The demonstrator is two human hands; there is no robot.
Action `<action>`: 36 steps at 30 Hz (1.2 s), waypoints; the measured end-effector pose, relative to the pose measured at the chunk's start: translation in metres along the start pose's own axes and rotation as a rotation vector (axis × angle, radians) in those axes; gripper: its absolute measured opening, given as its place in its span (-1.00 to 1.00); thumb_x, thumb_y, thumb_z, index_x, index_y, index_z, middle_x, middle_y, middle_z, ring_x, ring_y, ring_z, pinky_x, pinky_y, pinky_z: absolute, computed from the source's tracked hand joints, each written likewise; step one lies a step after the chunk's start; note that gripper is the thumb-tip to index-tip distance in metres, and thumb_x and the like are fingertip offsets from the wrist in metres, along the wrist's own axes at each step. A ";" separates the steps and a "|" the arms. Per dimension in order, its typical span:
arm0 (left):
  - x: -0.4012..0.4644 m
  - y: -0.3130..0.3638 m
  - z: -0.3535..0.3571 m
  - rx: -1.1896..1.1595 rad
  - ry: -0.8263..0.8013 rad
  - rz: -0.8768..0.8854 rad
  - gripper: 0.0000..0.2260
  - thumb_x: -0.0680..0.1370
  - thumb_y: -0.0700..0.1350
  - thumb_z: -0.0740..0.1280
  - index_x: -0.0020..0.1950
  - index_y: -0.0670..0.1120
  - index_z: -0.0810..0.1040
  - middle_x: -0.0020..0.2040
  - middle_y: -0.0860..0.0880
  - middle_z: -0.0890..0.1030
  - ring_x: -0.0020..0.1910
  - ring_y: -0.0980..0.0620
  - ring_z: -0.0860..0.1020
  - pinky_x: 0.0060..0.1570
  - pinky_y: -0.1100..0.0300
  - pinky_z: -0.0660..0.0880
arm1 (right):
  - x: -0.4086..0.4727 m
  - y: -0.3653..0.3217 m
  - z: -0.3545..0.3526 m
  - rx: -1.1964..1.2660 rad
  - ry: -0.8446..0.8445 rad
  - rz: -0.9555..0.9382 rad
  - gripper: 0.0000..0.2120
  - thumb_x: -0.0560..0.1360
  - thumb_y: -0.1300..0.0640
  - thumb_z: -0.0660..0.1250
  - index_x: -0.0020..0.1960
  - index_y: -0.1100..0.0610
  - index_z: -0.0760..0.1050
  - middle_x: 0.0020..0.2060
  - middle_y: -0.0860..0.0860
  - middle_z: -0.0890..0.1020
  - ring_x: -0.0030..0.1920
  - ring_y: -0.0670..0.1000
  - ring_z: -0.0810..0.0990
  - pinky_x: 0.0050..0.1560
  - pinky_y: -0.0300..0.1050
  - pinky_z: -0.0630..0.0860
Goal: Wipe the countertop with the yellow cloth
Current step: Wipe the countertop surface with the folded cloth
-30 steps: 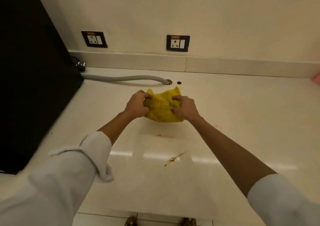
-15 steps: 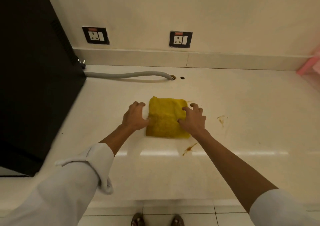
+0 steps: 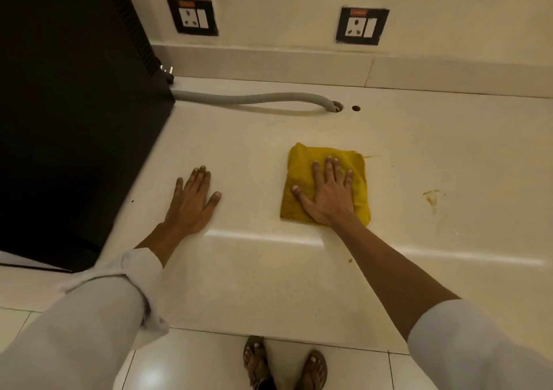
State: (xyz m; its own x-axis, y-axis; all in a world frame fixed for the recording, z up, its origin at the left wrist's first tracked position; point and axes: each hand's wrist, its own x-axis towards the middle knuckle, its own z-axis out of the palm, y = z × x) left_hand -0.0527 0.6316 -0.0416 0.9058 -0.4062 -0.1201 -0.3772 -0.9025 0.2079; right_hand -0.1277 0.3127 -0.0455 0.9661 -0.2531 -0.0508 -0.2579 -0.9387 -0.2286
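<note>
Black appliance [image 3: 68, 114] stands at the left of the desk [image 3: 269, 270], its top and left side cut off by the frame. A grey hose [image 3: 254, 99] runs from behind it along the back of the desk and ends at a hole; a second small hole [image 3: 355, 108] sits just beside that one. Two sockets [image 3: 193, 17] [image 3: 362, 26] on the wall above; their red labels too blurred to read. Brown stain [image 3: 432, 198] on the desk right of the cloth [image 3: 299, 168], well apart from it; a fainter smear touches the cloth's far right corner. A small speck lies by the right forearm. Nothing lies between cloth and stain. Sandalled feet [image 3: 284, 362] on the tiled floor below the desk edge. The cloth is yellow, folded to a rough square, lying flat mid-desk, edges slightly rumpled. Right hand [image 3: 327, 193] rests palm-down on it, fingers spread wide, covering its near middle. Left hand [image 3: 191, 201] lies flat on bare desk left of the cloth, apart from it, fingers extended and holding nothing. White sleeves rolled up on both arms.
</note>
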 end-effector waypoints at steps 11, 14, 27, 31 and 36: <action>0.002 -0.006 0.009 -0.054 0.069 0.022 -0.36 0.57 0.20 -0.19 0.57 -0.13 -0.09 0.61 -0.07 -0.04 0.58 0.04 -0.10 0.56 -0.05 -0.19 | 0.082 -0.023 0.000 -0.063 0.020 0.040 -0.12 0.46 -0.52 -0.16 0.61 -0.03 -0.09 0.60 0.22 -0.09 0.59 0.24 -0.18 0.50 0.36 -0.24; 0.004 -0.009 0.011 -0.080 0.084 0.026 -0.34 0.56 0.23 -0.22 0.57 -0.12 -0.08 0.61 -0.07 -0.03 0.58 0.05 -0.09 0.56 -0.04 -0.19 | 0.100 -0.046 0.002 -0.055 0.018 0.017 -0.13 0.47 -0.51 -0.15 0.61 -0.02 -0.08 0.59 0.23 -0.08 0.59 0.25 -0.17 0.50 0.37 -0.23; 0.002 -0.011 0.011 -0.215 0.141 0.040 -0.37 0.58 0.21 -0.15 0.57 -0.10 -0.02 0.60 -0.06 0.04 0.58 0.07 -0.02 0.56 -0.02 -0.16 | 0.063 -0.134 0.027 -0.035 -0.015 -0.096 -0.16 0.47 -0.50 -0.17 0.61 -0.07 -0.11 0.59 0.24 -0.14 0.58 0.27 -0.22 0.49 0.37 -0.24; -0.002 -0.007 0.009 -0.192 0.144 0.020 -0.38 0.58 0.19 -0.15 0.57 -0.09 -0.01 0.60 -0.05 0.04 0.58 0.06 -0.01 0.56 -0.01 -0.15 | 0.020 -0.146 0.033 -0.011 -0.010 -0.124 -0.17 0.48 -0.50 -0.16 0.61 -0.08 -0.08 0.59 0.23 -0.13 0.58 0.27 -0.22 0.49 0.36 -0.25; -0.007 -0.005 0.008 -0.207 0.158 0.027 -0.39 0.59 0.18 -0.13 0.57 -0.11 0.04 0.60 -0.06 0.09 0.58 0.03 0.03 0.56 0.01 -0.12 | -0.033 -0.140 0.037 0.014 0.006 -0.167 -0.18 0.48 -0.50 -0.14 0.61 -0.09 -0.03 0.60 0.21 -0.10 0.58 0.25 -0.21 0.49 0.35 -0.29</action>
State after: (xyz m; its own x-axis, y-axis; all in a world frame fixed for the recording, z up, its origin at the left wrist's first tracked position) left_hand -0.0589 0.6377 -0.0494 0.9209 -0.3880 0.0382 -0.3691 -0.8362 0.4056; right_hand -0.1232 0.4611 -0.0477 0.9954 -0.0951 -0.0053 -0.0935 -0.9646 -0.2465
